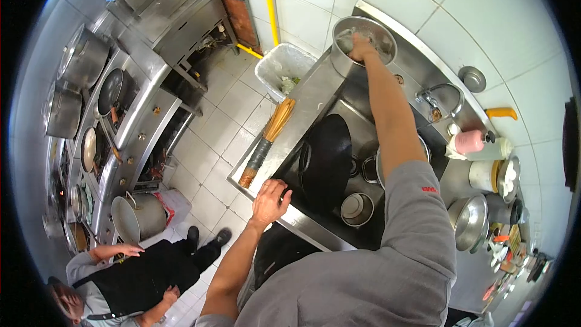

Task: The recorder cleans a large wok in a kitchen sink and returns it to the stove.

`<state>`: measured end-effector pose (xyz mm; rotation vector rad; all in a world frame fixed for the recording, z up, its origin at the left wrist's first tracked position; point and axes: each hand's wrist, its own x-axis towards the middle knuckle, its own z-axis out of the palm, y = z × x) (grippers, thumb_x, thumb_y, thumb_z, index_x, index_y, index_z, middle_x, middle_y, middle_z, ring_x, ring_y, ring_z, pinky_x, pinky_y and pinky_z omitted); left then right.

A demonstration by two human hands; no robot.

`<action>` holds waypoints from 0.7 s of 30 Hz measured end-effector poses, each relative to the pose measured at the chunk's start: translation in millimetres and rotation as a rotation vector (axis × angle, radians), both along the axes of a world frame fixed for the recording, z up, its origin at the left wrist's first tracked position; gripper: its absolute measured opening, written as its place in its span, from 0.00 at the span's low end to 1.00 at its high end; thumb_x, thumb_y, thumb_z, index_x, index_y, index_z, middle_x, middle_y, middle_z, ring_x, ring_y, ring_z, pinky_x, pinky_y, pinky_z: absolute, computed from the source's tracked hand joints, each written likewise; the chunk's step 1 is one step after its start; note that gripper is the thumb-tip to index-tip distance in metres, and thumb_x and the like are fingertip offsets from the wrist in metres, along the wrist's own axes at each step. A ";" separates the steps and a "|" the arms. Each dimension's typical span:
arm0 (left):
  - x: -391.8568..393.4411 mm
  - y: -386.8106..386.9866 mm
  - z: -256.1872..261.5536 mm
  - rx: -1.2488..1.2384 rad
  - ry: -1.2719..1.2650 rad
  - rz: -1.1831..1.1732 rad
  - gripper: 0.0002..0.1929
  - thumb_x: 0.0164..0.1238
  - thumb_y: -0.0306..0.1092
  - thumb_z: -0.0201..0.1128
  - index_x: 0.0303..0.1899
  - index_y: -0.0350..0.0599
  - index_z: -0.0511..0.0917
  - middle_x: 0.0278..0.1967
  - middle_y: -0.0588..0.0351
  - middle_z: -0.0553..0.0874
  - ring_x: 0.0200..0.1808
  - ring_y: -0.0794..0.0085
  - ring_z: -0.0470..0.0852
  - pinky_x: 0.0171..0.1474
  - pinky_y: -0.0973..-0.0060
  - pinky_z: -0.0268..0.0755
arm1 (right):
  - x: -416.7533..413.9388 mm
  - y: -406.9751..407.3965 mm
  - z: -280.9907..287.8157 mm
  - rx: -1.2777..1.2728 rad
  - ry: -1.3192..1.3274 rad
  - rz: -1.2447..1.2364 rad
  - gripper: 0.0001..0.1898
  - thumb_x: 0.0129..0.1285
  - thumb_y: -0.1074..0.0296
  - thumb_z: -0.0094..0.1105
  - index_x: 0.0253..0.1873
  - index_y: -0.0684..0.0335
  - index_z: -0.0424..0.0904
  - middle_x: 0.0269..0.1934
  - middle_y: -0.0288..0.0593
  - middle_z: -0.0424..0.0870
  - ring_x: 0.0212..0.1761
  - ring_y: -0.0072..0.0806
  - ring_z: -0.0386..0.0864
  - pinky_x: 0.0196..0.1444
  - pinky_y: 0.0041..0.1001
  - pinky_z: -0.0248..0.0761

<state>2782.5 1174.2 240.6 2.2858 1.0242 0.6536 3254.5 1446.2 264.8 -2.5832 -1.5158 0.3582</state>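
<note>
My right hand point(361, 48) reaches down into a tall metal pot point(338, 56) at the sink's far corner. Translucent, wet-looking material shows around its fingers; the fingertips are hidden, so I cannot tell whether they grip anything. My left hand point(271, 201) rests on the near metal rim of the sink point(313, 229), holding nothing, thumb apart from the fingers. Just beyond it lies a bamboo wok brush point(264, 145) with a dark wrapped handle. A black wok point(327, 159) leans in the sink, beside a small metal pot point(357, 209).
A lined waste bin point(283, 68) stands left of the sink. The faucet point(440, 100), a pink bottle point(470, 141) and metal bowls point(467, 222) line the right side. Across the tiled floor, another person point(136, 272) is by a stove point(140, 109) bearing pots and pans.
</note>
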 end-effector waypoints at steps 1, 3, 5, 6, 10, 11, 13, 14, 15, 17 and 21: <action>1.7 0.6 -0.1 0.000 0.004 -0.009 0.08 0.60 0.30 0.68 0.37 0.37 0.81 0.41 0.48 0.84 0.46 0.54 0.81 0.52 0.65 0.75 | 14.8 0.2 1.7 -0.017 0.073 0.039 0.34 0.52 0.63 0.63 0.67 0.55 0.68 0.64 0.68 0.71 0.66 0.60 0.70 0.66 0.47 0.68; 5.7 3.0 0.8 -0.010 0.004 -0.022 0.08 0.60 0.31 0.68 0.37 0.37 0.81 0.41 0.49 0.84 0.46 0.54 0.81 0.51 0.65 0.75 | 59.1 -6.8 3.9 0.109 0.137 0.046 0.30 0.53 0.66 0.62 0.64 0.56 0.70 0.59 0.63 0.76 0.61 0.58 0.75 0.61 0.52 0.72; 5.3 3.3 -0.5 -0.024 0.010 -0.019 0.08 0.60 0.31 0.68 0.37 0.37 0.81 0.41 0.49 0.84 0.46 0.55 0.81 0.51 0.65 0.75 | 68.4 -11.8 11.9 0.253 0.469 -0.027 0.26 0.54 0.74 0.60 0.61 0.59 0.72 0.46 0.54 0.81 0.49 0.49 0.81 0.49 0.52 0.81; 2.5 2.0 -1.3 -0.018 0.021 -0.003 0.08 0.60 0.31 0.68 0.37 0.37 0.81 0.41 0.49 0.84 0.46 0.55 0.81 0.51 0.65 0.75 | 61.2 -14.8 27.5 0.261 0.736 -0.110 0.26 0.53 0.78 0.59 0.61 0.61 0.72 0.39 0.49 0.81 0.41 0.44 0.83 0.43 0.47 0.85; 1.3 1.6 -0.6 0.000 0.015 -0.009 0.08 0.60 0.32 0.68 0.37 0.38 0.81 0.40 0.52 0.83 0.45 0.56 0.81 0.52 0.65 0.74 | 47.7 -41.4 62.1 0.501 1.005 -0.151 0.30 0.55 0.83 0.57 0.65 0.68 0.64 0.48 0.47 0.75 0.44 0.32 0.78 0.38 0.36 0.87; -0.6 0.8 0.8 0.005 0.012 -0.005 0.09 0.60 0.32 0.68 0.37 0.38 0.81 0.40 0.51 0.83 0.46 0.55 0.81 0.52 0.64 0.74 | 31.8 -51.3 77.9 0.541 1.039 -0.161 0.31 0.57 0.83 0.57 0.67 0.66 0.61 0.53 0.46 0.73 0.48 0.31 0.77 0.38 0.36 0.87; 2.4 0.0 4.2 0.005 -0.009 -0.009 0.08 0.60 0.31 0.68 0.38 0.37 0.81 0.40 0.51 0.83 0.45 0.55 0.81 0.51 0.64 0.74 | 32.4 -66.7 85.9 0.586 1.134 -0.153 0.30 0.58 0.83 0.58 0.67 0.66 0.62 0.53 0.46 0.74 0.48 0.32 0.77 0.37 0.35 0.86; 4.2 1.3 6.3 0.006 -0.027 -0.011 0.08 0.60 0.29 0.67 0.38 0.37 0.81 0.40 0.50 0.83 0.45 0.54 0.81 0.51 0.64 0.74 | 33.1 -74.2 90.0 0.631 1.232 -0.142 0.30 0.59 0.83 0.58 0.67 0.66 0.63 0.52 0.45 0.75 0.48 0.32 0.78 0.37 0.34 0.86; 4.3 2.3 6.4 0.010 -0.018 -0.007 0.08 0.60 0.29 0.67 0.38 0.37 0.81 0.40 0.50 0.83 0.45 0.54 0.81 0.51 0.64 0.74 | 27.2 -81.5 94.4 0.632 1.243 -0.139 0.30 0.59 0.83 0.58 0.67 0.66 0.63 0.52 0.45 0.75 0.48 0.32 0.78 0.37 0.34 0.86; 14.7 5.7 4.9 -0.058 -0.259 0.070 0.07 0.60 0.25 0.67 0.40 0.37 0.80 0.42 0.47 0.83 0.44 0.53 0.81 0.49 0.64 0.75 | 17.8 -107.1 99.3 0.754 1.368 -0.164 0.28 0.59 0.83 0.60 0.64 0.66 0.65 0.52 0.46 0.76 0.46 0.33 0.79 0.37 0.35 0.85; 85.8 28.5 65.8 -0.307 -0.373 0.103 0.14 0.65 0.27 0.68 0.50 0.35 0.78 0.44 0.51 0.83 0.42 0.71 0.82 0.47 0.73 0.76 | -6.3 -175.1 69.3 0.788 1.607 -0.239 0.23 0.58 0.81 0.63 0.59 0.63 0.68 0.51 0.45 0.77 0.48 0.34 0.79 0.40 0.40 0.84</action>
